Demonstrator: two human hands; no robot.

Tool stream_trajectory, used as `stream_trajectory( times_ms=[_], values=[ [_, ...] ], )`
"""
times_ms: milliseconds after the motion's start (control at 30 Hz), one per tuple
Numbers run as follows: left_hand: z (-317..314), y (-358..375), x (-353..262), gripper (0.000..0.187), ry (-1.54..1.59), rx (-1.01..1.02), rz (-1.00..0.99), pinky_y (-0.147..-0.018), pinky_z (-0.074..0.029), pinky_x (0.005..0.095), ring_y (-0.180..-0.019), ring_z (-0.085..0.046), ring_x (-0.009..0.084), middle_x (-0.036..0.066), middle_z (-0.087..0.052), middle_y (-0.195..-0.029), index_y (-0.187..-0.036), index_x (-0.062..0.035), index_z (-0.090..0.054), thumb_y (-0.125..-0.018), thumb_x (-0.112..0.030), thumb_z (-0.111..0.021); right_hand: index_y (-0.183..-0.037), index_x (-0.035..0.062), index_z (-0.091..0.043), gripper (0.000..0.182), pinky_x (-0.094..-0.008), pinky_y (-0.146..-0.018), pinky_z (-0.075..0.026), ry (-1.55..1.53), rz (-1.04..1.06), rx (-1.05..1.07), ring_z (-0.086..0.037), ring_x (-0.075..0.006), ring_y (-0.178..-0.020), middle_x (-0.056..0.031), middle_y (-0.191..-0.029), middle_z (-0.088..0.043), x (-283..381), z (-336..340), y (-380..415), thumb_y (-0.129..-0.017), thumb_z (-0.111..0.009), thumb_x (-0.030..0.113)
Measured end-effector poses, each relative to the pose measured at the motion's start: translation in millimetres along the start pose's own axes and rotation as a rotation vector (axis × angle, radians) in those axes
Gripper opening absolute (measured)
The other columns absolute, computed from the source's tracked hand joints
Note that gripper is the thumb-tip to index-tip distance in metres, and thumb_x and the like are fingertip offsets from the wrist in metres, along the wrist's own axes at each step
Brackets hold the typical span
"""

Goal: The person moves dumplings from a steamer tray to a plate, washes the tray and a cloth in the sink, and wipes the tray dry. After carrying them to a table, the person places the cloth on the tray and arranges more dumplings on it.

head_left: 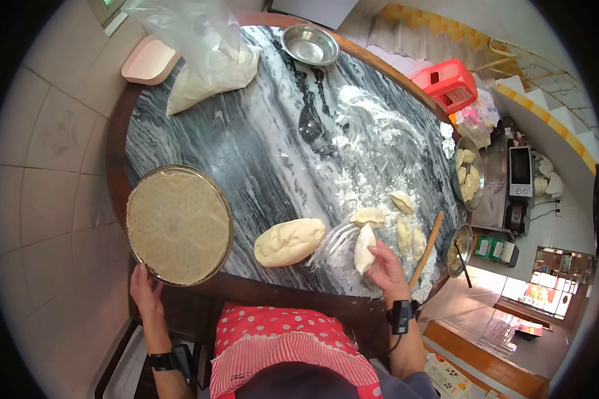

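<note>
A pale, crescent-shaped dumpling (pixel 364 249) is held between the thumb and fingers of my right hand (pixel 385 267), just above the floured front of the table. Close by lie several more folded dumplings (pixel 404 235). At the left, my left hand (pixel 146 290) grips the lower rim of a round metal steamer tray (pixel 231 229), which is lined with a perforated, beige cloth (pixel 178 226). The tray reaches past the table's front-left edge. A large oval lump of dough (pixel 289 243) rests between my two hands.
A wooden rolling pin (pixel 427 249) and a filling bowl (pixel 460 250) lie to the right, beyond them a bowl of dumplings (pixel 469 176). Toward the back of the marble table (pixel 246 159) stand a metal bowl (pixel 309 44), a flour bag (pixel 213 76) and a pink basin (pixel 150 61).
</note>
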State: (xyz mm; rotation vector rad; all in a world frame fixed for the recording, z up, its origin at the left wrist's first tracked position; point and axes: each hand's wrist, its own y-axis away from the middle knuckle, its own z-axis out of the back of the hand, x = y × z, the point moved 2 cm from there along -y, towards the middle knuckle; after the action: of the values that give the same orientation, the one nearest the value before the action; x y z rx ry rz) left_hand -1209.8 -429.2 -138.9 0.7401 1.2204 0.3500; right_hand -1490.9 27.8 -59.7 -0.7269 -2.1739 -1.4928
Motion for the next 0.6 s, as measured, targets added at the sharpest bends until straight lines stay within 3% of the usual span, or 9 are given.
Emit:
stream_trajectory(
  times_ms=[33, 167, 233, 300, 367, 400, 467, 567, 600],
  values=[
    [-0.6, -0.1, 0.1, 0.053, 0.01, 0.002, 0.005, -0.087, -0.044, 0.0367, -0.106, -0.055, 0.0196, 0.005, -0.058, -0.118, -0.133, -0.0076, -0.045, -0.091, -0.037, -0.062, -0.132, -0.0041, -0.042, 0.05, -0.0418, -0.088, -0.053, -0.276, -0.062, 0.132, -0.06, -0.026, -0.108, -0.0171, -0.12, -0.058, 2.7, -2.6, 4.2, -0.084, -0.055, 0.002],
    [4.9, -3.6, -7.2, 0.055, -0.036, 0.011, -0.002, -0.087, -0.044, 0.0351, -0.11, -0.056, 0.0175, 0.006, -0.056, -0.123, -0.135, -0.0059, -0.045, -0.091, -0.034, -0.062, -0.137, -0.0025, -0.036, 0.054, -0.0516, -0.094, -0.048, -0.163, -0.074, 0.237, -0.055, -0.0306, -0.115, -0.0194, -0.13, -0.051, 16.5, -38.3, 8.2, -0.087, -0.053, 0.004],
    [3.2, -5.4, -6.5, 0.048, -0.14, -0.197, -0.142, -0.091, -0.044, 0.0339, -0.112, -0.055, 0.019, 0.009, -0.056, -0.126, -0.134, -0.0037, -0.047, -0.093, -0.025, -0.06, -0.138, -0.0024, -0.035, 0.054, -0.0519, -0.094, -0.048, -0.156, -0.105, 0.27, -0.055, -0.0307, -0.116, -0.0198, -0.132, -0.05, 20.9, -63.7, 8.4, -0.088, -0.053, 0.006],
    [-15.2, 16.3, -30.8, 0.043, -0.225, -0.256, -0.552, -0.1, -0.041, 0.0331, -0.119, -0.052, 0.023, 0.015, -0.053, -0.132, -0.133, 0.0038, -0.046, -0.095, -0.013, -0.056, -0.139, -0.0022, -0.034, 0.054, -0.0521, -0.095, -0.047, -0.144, -0.14, 0.302, -0.054, -0.0309, -0.117, -0.0203, -0.133, -0.049, 23.0, -90.8, 7.6, -0.089, -0.054, 0.007],
    [-64.7, 74.4, -74.7, 0.039, -0.271, -0.061, -0.699, -0.102, -0.039, 0.0332, -0.12, -0.052, 0.0232, 0.016, -0.054, -0.131, -0.132, 0.0062, -0.046, -0.099, -0.013, -0.047, -0.14, -0.0022, -0.033, 0.055, -0.0523, -0.095, -0.047, -0.029, -0.172, 0.405, -0.053, -0.0314, -0.119, -0.0214, -0.135, -0.047, 19.8, -123.9, 4.0, -0.092, -0.055, 0.011],
    [-77.6, 96.2, -84.7, 0.043, -0.474, 0.159, -0.741, -0.106, -0.036, 0.0376, -0.125, -0.049, 0.0286, 0.02, -0.052, -0.133, -0.133, 0.0069, -0.046, -0.091, -0.005, -0.049, -0.14, -0.0021, -0.032, 0.055, -0.0531, -0.097, -0.045, 0.003, -0.188, 0.47, -0.051, -0.0319, -0.121, -0.0222, -0.137, -0.045, 17.6, -140.1, 1.2, -0.093, -0.055, 0.012],
    [-119.3, 135.4, -91.3, 0.051, -0.579, 0.655, -1.084, -0.112, -0.028, 0.0416, -0.135, -0.036, 0.0367, 0.025, -0.041, -0.141, -0.138, 0.0071, -0.04, -0.092, -0.013, -0.052, -0.141, -0.0023, -0.031, 0.056, -0.0532, -0.097, -0.045, -0.029, -0.245, 0.523, -0.05, -0.0321, -0.122, -0.0224, -0.137, -0.044, 11.4, -171.8, -3.1, -0.093, -0.055, 0.012],
    [-172.1, 171.2, -92.5, 0.089, -0.569, 1.075, -1.314, -0.112, -0.021, 0.0536, -0.14, -0.023, 0.0437, 0.029, -0.026, -0.148, -0.142, 0.0092, -0.027, -0.085, -0.051, -0.059, -0.142, -0.0023, -0.029, 0.057, -0.0488, -0.101, -0.043, -0.035, -0.275, 0.574, -0.049, -0.03, -0.124, -0.0202, -0.139, -0.043, 7.7, -204.0, -5.8, -0.094, -0.055, 0.013],
    [-180.1, 172.4, -94.8, 0.089, -0.561, 1.062, -1.325, -0.112, -0.021, 0.0536, -0.14, -0.023, 0.0437, 0.029, -0.026, -0.148, -0.142, 0.0092, -0.027, -0.085, -0.051, -0.059, -0.142, -0.0024, -0.03, 0.057, -0.0454, -0.102, -0.043, 0.001, -0.24, 0.55, -0.049, -0.0283, -0.125, -0.0186, -0.139, -0.044, 6.8, -205.1, -8.1, -0.094, -0.055, 0.015]
  ],
)
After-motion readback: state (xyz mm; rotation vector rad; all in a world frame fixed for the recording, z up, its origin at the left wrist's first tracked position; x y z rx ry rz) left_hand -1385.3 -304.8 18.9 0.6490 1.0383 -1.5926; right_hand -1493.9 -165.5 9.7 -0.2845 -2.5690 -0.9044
